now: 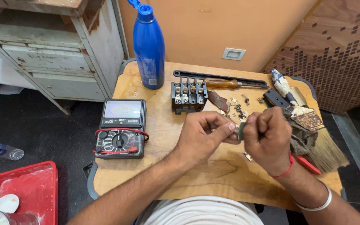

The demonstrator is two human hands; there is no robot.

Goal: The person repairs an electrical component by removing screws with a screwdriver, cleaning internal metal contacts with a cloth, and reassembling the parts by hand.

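Note:
My left hand point(201, 135) and my right hand point(267, 135) meet above the middle of a small wooden table point(213, 175). Together they pinch a small flat greenish-grey piece point(241, 130) between their fingertips; most of it is hidden by my fingers. Just beyond my hands lie several tiny screws and metal contacts point(239, 109). A black terminal block with metal clamps point(188, 96) stands behind them. One more small metal bit point(247, 156) lies below my right hand.
An analogue multimeter with red leads point(121, 129) sits at the table's left. A tall blue bottle point(148, 46) stands at the back. A wooden-handled screwdriver point(226, 83), a paintbrush point(309, 129) and a dark rag point(303, 135) lie on the right. A red tray point(30, 187) is on the floor.

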